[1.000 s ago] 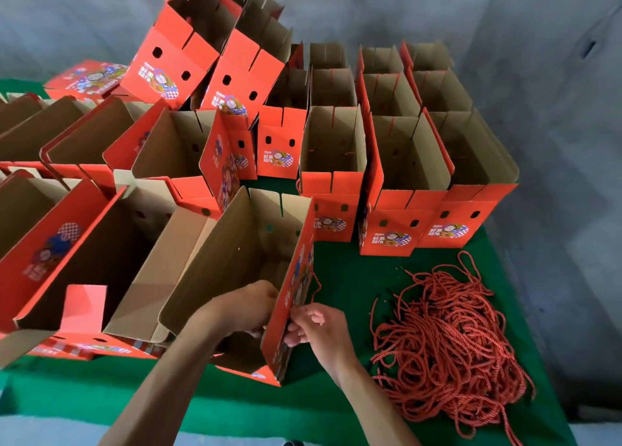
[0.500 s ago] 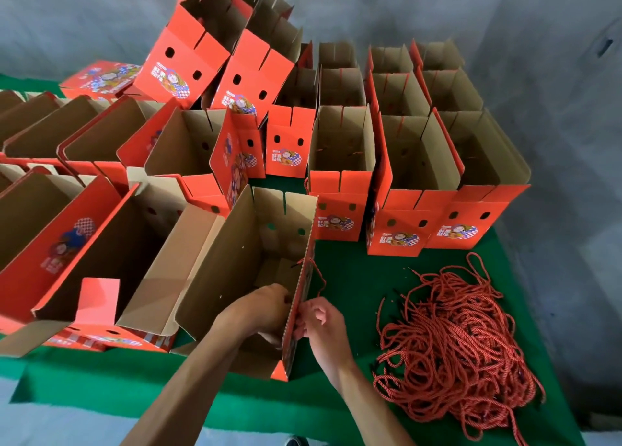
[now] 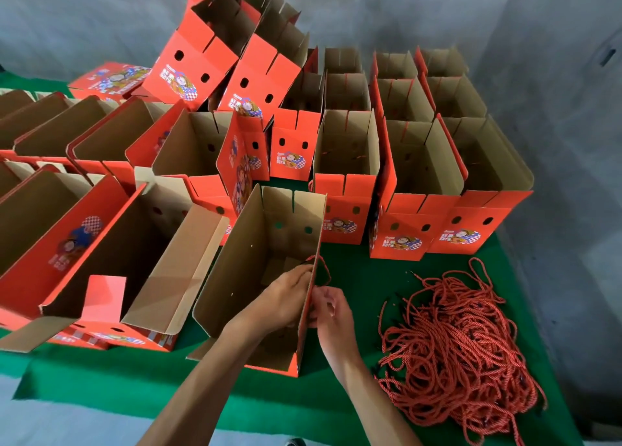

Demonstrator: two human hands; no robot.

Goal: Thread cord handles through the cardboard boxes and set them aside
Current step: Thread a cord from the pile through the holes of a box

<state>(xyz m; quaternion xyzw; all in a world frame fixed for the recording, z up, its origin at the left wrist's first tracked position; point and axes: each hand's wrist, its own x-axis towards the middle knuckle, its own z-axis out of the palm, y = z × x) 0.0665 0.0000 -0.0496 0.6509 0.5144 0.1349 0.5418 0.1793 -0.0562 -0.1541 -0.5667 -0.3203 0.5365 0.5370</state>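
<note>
Red twisted cord (image 3: 322, 270) loops over the top edge of the right wall of the nearest open box (image 3: 249, 270), a short arc of it standing above the cardboard just beyond the person's fingertips. The left hand (image 3: 286, 301) reaches inside the box, its fingers bent against the inner face of that wall near the cord; whether they pinch the cord end cannot be told, since the wall hides the tips. The right hand (image 3: 331, 307) sits outside the same wall, fingers curled in toward the cardboard at the height of the handle hole, and what they hold is also hidden.

The box stands on a green cloth (image 3: 356, 264) near the front edge of the table, brown inside, orange-red outside, with two oval holes in its far wall. Just to its right on the cloth lies a large tangled pile of red cords (image 3: 461, 348), apart from the box. Beyond stand rows of upright open boxes (image 3: 346, 156) with printed orange fronts, some stacked at a tilt at the back. To the left, more boxes (image 3: 111, 237) lie on their sides, openings facing the camera. A grey wall (image 3: 555, 109) rises behind.
</note>
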